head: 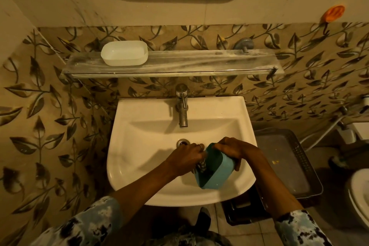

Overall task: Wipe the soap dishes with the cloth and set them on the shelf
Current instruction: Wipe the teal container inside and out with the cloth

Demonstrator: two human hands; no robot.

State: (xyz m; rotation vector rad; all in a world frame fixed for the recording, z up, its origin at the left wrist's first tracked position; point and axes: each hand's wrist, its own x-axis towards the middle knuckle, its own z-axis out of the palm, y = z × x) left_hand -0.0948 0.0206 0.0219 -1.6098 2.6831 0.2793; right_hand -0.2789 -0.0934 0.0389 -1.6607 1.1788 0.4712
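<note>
While held over the sink (139,146) basin, the teal soap dish (217,173) is tipped on its side, long axis roughly away from the person, hollow facing left. Right hand (233,150) grips its far end, fingers curled over the rim. Left hand (185,156) pinches a patterned cloth (200,166) against the hollow. White soap dish (124,53) sits on the glass shelf (199,62), left end.

The streaked glass shelf (199,62) carries a single white soap dish (124,53), upright, near its left end.

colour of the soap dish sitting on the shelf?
White. The soap dish on the shelf shows clearly in the head view.
</note>
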